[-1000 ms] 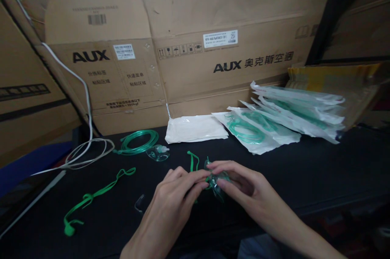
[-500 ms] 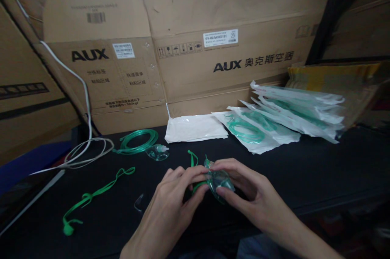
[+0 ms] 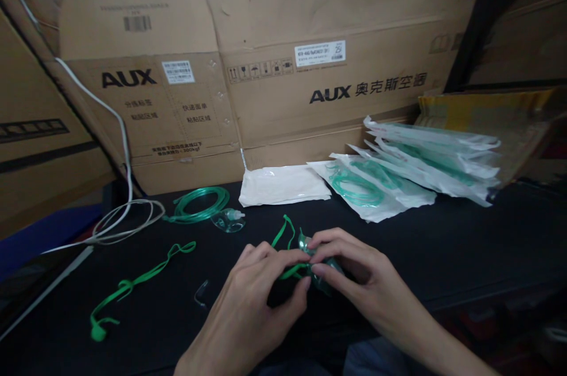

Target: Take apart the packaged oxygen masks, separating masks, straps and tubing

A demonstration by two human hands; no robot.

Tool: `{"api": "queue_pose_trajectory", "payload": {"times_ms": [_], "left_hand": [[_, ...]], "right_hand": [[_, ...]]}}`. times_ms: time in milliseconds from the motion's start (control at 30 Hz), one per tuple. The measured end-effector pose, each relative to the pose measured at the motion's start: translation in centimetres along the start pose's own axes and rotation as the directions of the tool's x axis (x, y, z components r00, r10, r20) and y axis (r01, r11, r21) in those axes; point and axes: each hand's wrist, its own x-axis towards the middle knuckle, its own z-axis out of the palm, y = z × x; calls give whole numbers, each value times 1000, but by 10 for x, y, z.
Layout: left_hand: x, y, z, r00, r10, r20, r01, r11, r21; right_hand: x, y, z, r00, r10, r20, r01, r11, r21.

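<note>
Between my hands is a clear green-tinted oxygen mask (image 3: 326, 287), partly covered by my fingers. My right hand (image 3: 354, 267) pinches it from the right, thumb and fingertips close together at its edge. A green elastic strap (image 3: 292, 271) meets the mask's left edge, and a loop of it rises behind my fingers. My left hand (image 3: 266, 287) is closed around this strap, its forefinger reaching the mask edge and its thumb standing a little lower. How the strap joins the mask is hidden by the fingertips.
Left on the black table (image 3: 150, 329) lie another green strap (image 3: 146, 275), a clear bent piece (image 3: 201, 293), coiled green tubing (image 3: 201, 205) and a second mask (image 3: 228, 221). Behind are white packets (image 3: 283, 186), a stack of packaged tubing (image 3: 434, 157) and large cardboard boxes (image 3: 354, 22).
My left thumb has moved down, away from the forefinger. My right fingertips have closed in toward the mask's left edge, covering more of it. The strap loop has shifted upward and changed shape.
</note>
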Motion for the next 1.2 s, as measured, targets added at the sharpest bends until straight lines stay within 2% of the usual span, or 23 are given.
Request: {"api": "queue_pose_trajectory", "payload": {"times_ms": [300, 833, 1000, 1200], "left_hand": [[4, 5, 2, 997, -72, 40, 72, 997, -3], [4, 7, 1, 1000, -25, -8, 25, 999, 22], [6, 9, 1, 999, 2, -36, 0, 999, 54], [2, 8, 2, 998, -61, -22, 63, 993, 104]], "right_hand": [[-3, -2, 3, 998, -59, 10, 60, 998, -37], [-7, -1, 4, 991, -133, 24, 134, 985, -104], [-9, -1, 4, 992, -122, 12, 123, 986, -113], [-10, 2, 4, 996, -88, -28, 85, 991, -104]]}}
